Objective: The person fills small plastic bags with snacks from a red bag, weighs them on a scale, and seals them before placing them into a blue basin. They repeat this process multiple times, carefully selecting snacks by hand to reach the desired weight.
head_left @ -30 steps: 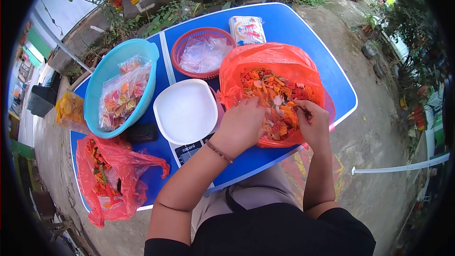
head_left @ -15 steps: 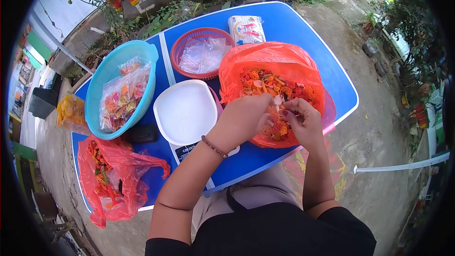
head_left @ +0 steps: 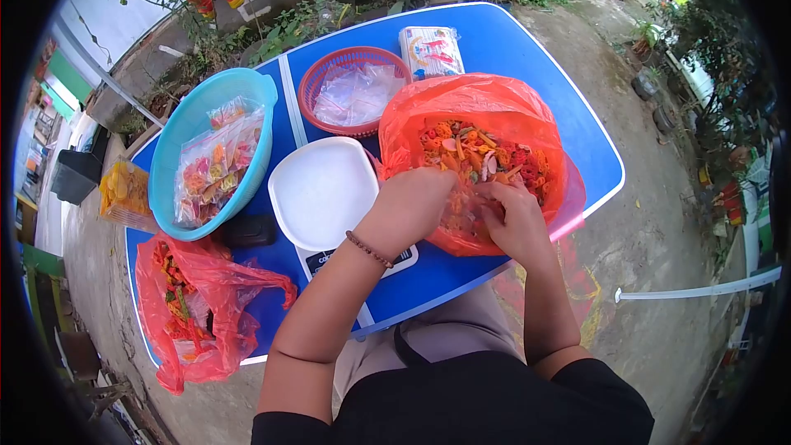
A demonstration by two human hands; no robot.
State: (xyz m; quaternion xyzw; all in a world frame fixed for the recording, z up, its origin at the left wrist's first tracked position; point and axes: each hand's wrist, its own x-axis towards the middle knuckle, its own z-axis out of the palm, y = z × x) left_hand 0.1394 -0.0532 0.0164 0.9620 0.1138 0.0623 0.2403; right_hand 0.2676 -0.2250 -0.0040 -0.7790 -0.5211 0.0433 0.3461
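A large red plastic bag [head_left: 503, 95] stands open in front of me, filled with orange, red and pale snack pieces [head_left: 470, 148]. Over its near side, my left hand [head_left: 416, 202], below a beaded bracelet, has its fingers closed. Opposite it, my right hand [head_left: 517, 221] is also closed, thumb and fingers pinched. What looks like a small clear plastic bag [head_left: 464, 213] spans the gap between them, its edges in my fingertips. Fingers hide part of it. Left of my left hand is a kitchen scale [head_left: 404, 262] bearing a white tray [head_left: 321, 194].
A turquoise basin [head_left: 268, 115] holds filled clear packets. Flat clear bags lie in a red basket [head_left: 309, 86], beside a white printed pack [head_left: 432, 51]. Another red bag of snacks [head_left: 247, 280] hangs at the blue table's [head_left: 527, 41] left edge, near a dark case [head_left: 247, 231].
Both hands have shifted slightly left and lower, and my right hand has turned with its back more toward me. More of the snack pieces now shows beyond my fingers.
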